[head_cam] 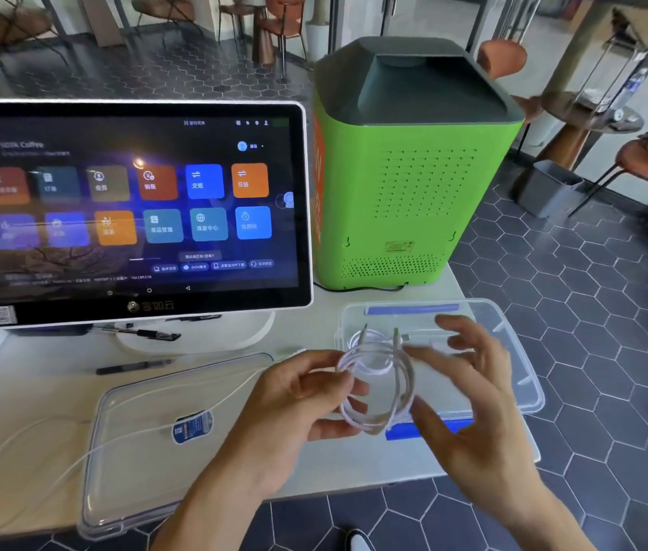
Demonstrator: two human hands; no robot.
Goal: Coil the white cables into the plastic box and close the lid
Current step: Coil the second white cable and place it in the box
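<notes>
Several loops of light, limp white cable [378, 385] hang above the box's [521, 375] near edge, pinched at their left side by the left hand [306, 395], the right hand [469, 375] spread open beside them; likely springy, best gripped across all loops.

Two bare forearms, no sleeves, left hand [306, 395] and right hand [469, 387] seemingly without rings, blurred
</notes>
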